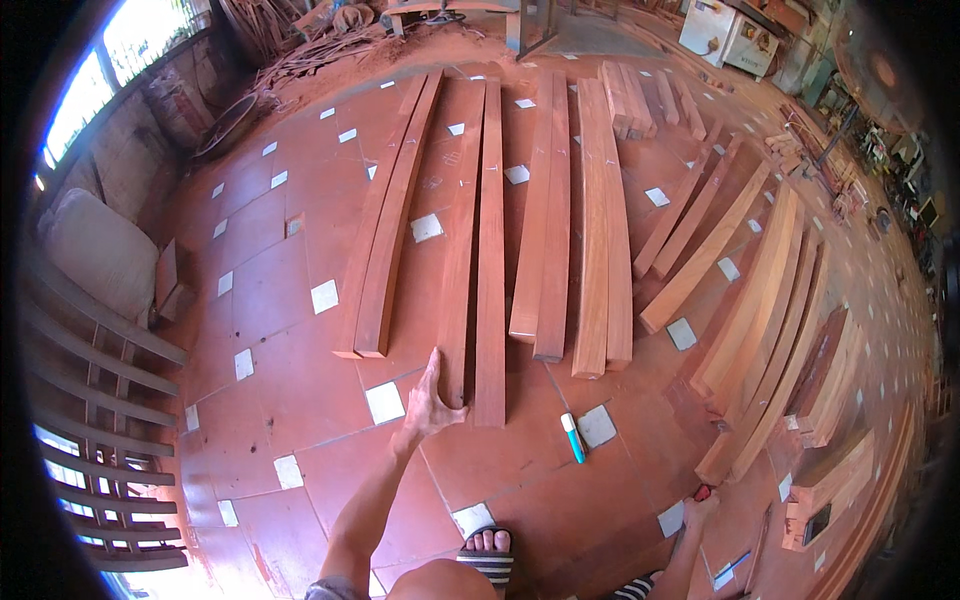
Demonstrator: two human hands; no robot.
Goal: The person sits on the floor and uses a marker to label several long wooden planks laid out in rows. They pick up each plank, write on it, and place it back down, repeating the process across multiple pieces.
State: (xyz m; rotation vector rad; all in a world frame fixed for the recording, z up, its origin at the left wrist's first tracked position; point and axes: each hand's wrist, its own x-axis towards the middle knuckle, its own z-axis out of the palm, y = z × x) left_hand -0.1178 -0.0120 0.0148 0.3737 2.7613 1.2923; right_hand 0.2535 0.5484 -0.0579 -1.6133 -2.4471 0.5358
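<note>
My left hand (430, 405) is at the near end of a long reddish wooden beam (461, 250), its fingers along the left side and its thumb across the end. A second beam (491, 300) lies close against that one on the right. Low on the right, my right hand (700, 510) is closed around a small red and dark object (703, 493), too small to name. That hand is just beside the near end of a long timber (716, 466). A white and turquoise marker (573, 438) lies on the tiles between my hands.
More beams lie in pairs to the left (390, 220) and right (605, 230), with several timbers (760, 290) farther right. A short notched block (828, 495) is at the lower right. A slatted wooden piece (100, 400) stands at left. My sandalled foot (487, 555) is at the lower edge.
</note>
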